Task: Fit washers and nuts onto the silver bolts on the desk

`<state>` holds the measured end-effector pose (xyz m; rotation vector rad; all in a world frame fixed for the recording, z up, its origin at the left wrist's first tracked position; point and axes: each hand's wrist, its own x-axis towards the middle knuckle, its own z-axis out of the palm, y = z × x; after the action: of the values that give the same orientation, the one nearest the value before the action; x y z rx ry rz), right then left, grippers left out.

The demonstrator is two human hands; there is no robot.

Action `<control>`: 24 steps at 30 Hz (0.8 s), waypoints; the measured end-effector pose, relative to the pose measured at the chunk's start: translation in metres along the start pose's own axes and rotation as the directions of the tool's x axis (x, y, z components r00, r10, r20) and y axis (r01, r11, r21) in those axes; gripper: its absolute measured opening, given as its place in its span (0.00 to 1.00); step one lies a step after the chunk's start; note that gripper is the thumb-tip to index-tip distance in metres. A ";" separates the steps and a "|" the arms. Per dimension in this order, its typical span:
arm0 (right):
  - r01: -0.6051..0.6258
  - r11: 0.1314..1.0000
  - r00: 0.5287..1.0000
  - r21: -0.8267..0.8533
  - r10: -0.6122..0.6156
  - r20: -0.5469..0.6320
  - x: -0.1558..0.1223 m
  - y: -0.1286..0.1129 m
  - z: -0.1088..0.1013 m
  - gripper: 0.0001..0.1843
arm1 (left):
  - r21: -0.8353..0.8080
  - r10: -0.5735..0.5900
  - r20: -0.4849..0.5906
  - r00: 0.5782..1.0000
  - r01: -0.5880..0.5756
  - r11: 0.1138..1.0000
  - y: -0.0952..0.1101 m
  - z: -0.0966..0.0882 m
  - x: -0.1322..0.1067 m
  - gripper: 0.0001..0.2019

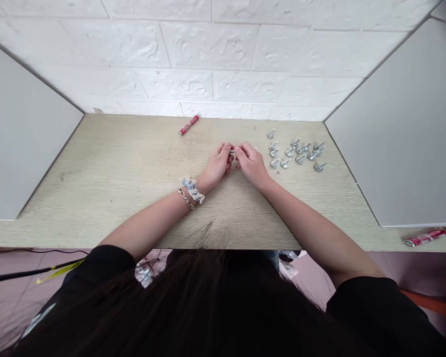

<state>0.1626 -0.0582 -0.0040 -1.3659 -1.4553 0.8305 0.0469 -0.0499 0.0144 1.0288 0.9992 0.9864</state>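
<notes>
My left hand (216, 166) and my right hand (252, 164) meet over the middle of the table. Between their pinched fingertips is a small, thin metal piece (232, 151), mostly covered by the fingers, so its exact kind is hard to make out. To the right of my right hand lie several silver metal screws with round, flat bases (300, 158), loosely grouped on the wood. Beyond my left hand, toward the wall, a red tube with silver bands (189, 125) rests at a slant.
The pale wooden table (134, 158) ends at a white brick-patterned wall (186, 49). Grey-white panels stand at the left (22, 129) and right (405, 129). A second red tube (424, 237) lies near the front right edge.
</notes>
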 end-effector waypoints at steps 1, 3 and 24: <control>-0.004 1.000 1.000 -0.005 0.004 -0.002 0.000 0.000 0.000 0.16 | 0.005 -0.002 0.001 1.000 0.002 1.000 0.000 0.000 0.000 0.12; 0.000 1.000 1.000 -0.012 0.000 0.001 0.000 -0.001 -0.001 0.20 | 0.008 -0.007 0.002 1.000 0.007 1.000 0.001 0.000 0.000 0.12; 0.076 0.984 0.997 0.160 -0.080 0.021 -0.002 0.008 0.002 0.16 | -0.079 -0.023 0.006 1.000 0.024 0.997 -0.001 -0.003 0.003 0.12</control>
<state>0.1631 -0.0585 -0.0124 -1.1751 -1.4218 0.8979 0.0452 -0.0467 0.0120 0.9519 0.9586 0.9958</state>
